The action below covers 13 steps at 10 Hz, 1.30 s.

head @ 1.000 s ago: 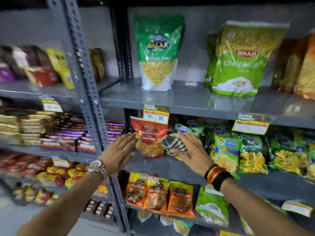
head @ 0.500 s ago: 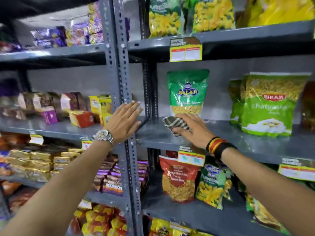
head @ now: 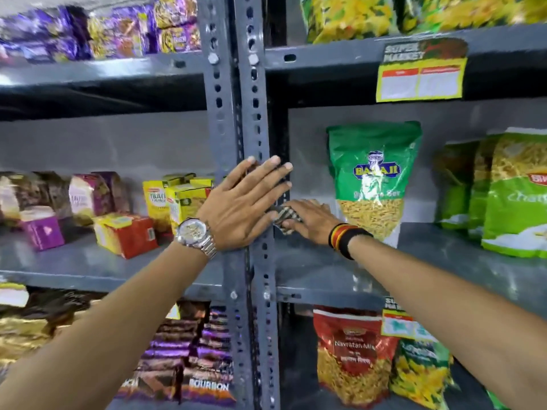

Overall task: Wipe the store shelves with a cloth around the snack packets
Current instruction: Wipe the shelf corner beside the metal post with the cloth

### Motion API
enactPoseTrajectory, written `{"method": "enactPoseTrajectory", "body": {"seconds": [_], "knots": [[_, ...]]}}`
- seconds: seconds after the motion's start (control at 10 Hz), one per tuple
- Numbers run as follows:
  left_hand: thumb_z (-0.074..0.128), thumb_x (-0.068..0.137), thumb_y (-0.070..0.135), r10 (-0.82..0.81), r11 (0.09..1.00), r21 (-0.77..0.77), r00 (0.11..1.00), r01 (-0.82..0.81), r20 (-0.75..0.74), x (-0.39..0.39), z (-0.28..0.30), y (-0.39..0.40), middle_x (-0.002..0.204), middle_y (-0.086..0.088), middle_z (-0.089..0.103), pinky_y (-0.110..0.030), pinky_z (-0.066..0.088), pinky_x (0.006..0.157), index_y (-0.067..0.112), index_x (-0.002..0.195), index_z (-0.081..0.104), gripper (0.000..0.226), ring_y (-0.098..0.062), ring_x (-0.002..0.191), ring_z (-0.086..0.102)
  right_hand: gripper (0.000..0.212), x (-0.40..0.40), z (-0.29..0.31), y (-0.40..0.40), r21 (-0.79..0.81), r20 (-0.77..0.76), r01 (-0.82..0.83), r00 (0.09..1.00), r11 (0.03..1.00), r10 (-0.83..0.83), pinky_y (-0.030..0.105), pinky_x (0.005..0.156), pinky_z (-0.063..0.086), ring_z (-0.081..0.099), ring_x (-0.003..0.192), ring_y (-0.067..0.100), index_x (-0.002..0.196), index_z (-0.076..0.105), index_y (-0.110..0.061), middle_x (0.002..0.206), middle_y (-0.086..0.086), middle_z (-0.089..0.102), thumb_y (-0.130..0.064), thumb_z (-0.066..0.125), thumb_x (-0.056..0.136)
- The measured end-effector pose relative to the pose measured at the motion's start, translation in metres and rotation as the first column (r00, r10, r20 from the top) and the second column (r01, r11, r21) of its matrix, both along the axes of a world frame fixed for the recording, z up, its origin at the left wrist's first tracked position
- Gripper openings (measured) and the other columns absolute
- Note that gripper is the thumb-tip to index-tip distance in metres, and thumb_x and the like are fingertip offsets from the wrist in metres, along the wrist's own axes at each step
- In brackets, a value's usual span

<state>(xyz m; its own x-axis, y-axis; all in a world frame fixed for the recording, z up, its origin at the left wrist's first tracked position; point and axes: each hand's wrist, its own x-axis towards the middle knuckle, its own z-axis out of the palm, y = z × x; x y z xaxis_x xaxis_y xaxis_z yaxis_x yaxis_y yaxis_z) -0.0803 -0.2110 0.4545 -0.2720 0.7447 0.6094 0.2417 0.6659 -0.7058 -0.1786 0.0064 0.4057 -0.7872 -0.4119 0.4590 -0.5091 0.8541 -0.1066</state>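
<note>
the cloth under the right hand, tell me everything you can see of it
The cloth is a small bunched piece of woven-looking fabric with dark and pale checks or stripes. Only a crumpled part shows; the rest is hidden under the right hand, which presses it down with fingers spread over it. It lies on the grey metal shelf, at its left end beside the perforated upright, left of the green snack packet and apart from it. The left hand overlaps its left edge in view.

Striped cloth [head: 285, 218] bunched on grey shelf [head: 310, 267]
</note>
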Motion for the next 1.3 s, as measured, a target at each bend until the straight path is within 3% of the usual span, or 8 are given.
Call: {"method": "enactPoseTrajectory", "body": {"seconds": [0.2,0.5,0.6,0.8,1.0,1.1,1.2,1.3], "knots": [[0.037,0.103,0.038,-0.043,0.998,0.034,0.997,0.045,-0.060,-0.012,0.000,-0.008,0.166,-0.011,0.016,-0.054,0.012,0.123,0.010,0.154,0.033,0.059,-0.028,0.154,0.008,0.031,-0.073,-0.002,-0.020,0.075,0.066,0.093,0.993,0.993,-0.098,0.050,0.086,0.033,0.044,0.123,0.031,0.118,0.044,-0.032,0.128,0.005,0.056,-0.048,0.041,0.092],[0.035,0.102,0.037,-0.057,0.997,0.038,0.995,0.060,-0.081,-0.018,-0.003,-0.006,0.166,-0.010,0.018,-0.054,0.010,0.123,0.010,0.152,0.037,0.057,-0.029,0.154,0.010,0.057,-0.129,-0.009,-0.019,0.236,0.292,0.248,0.904,0.939,-0.312,0.051,0.111,0.031,0.040,0.135,0.034,0.138,0.041,-0.034,0.148,0.008,0.043,-0.058,0.041,0.087],[0.035,0.102,0.037,-0.051,0.998,0.036,0.995,0.054,-0.089,-0.020,-0.003,-0.006,0.166,-0.010,0.018,-0.053,0.009,0.123,0.010,0.152,0.037,0.057,-0.029,0.154,0.009,0.055,-0.132,-0.019,-0.020,0.288,0.332,0.196,0.898,0.937,-0.290,0.047,0.114,0.024,0.031,0.140,0.037,0.146,0.032,-0.033,0.153,0.014,0.032,-0.053,0.028,0.095],[0.035,0.102,0.037,-0.035,0.999,0.034,0.997,0.038,-0.074,-0.020,-0.003,-0.006,0.166,-0.010,0.017,-0.055,0.011,0.123,0.010,0.153,0.036,0.057,-0.029,0.154,0.009,0.045,-0.102,-0.030,-0.012,0.183,0.355,0.042,0.929,0.982,-0.106,0.051,0.115,0.020,0.025,0.141,0.033,0.142,0.034,-0.045,0.151,0.006,0.036,-0.047,0.031,0.097],[0.036,0.102,0.036,-0.052,0.998,0.033,0.996,0.054,-0.069,-0.018,-0.004,-0.006,0.166,-0.010,0.017,-0.055,0.012,0.123,0.010,0.152,0.037,0.057,-0.029,0.154,0.008,0.036,-0.051,-0.016,0.001,0.125,0.348,-0.194,0.927,0.973,0.140,0.036,0.110,0.032,0.046,0.127,0.023,0.135,0.052,-0.028,0.138,0.007,0.053,-0.028,0.044,0.100],[0.036,0.102,0.036,-0.063,0.997,0.036,0.996,0.065,-0.068,-0.019,-0.005,-0.006,0.166,-0.010,0.017,-0.055,0.012,0.122,0.010,0.152,0.037,0.057,-0.029,0.154,0.008,0.034,-0.064,-0.005,-0.001,0.042,0.303,-0.057,0.952,0.998,0.042,0.031,0.103,0.036,0.050,0.124,0.024,0.131,0.056,-0.031,0.133,0.005,0.057,-0.024,0.046,0.099],[0.034,0.103,0.038,-0.050,0.998,0.025,0.996,0.051,-0.073,-0.019,-0.004,-0.006,0.166,-0.010,0.016,-0.055,0.011,0.123,0.010,0.153,0.036,0.057,-0.029,0.154,0.008,0.035,-0.077,-0.016,-0.008,0.093,0.316,0.051,0.946,0.994,-0.077,0.042,0.110,0.032,0.040,0.132,0.031,0.129,0.052,-0.046,0.137,0.007,0.052,-0.033,0.042,0.097],[0.033,0.103,0.038,-0.041,0.999,0.024,0.996,0.043,-0.078,-0.019,-0.002,-0.006,0.166,-0.010,0.016,-0.055,0.010,0.123,0.010,0.153,0.035,0.057,-0.029,0.154,0.007,0.036,-0.068,-0.022,-0.011,0.145,0.316,-0.006,0.948,0.989,-0.040,0.049,0.113,0.027,0.034,0.133,0.033,0.133,0.046,-0.046,0.139,0.008,0.047,-0.039,0.039,0.099]]}}
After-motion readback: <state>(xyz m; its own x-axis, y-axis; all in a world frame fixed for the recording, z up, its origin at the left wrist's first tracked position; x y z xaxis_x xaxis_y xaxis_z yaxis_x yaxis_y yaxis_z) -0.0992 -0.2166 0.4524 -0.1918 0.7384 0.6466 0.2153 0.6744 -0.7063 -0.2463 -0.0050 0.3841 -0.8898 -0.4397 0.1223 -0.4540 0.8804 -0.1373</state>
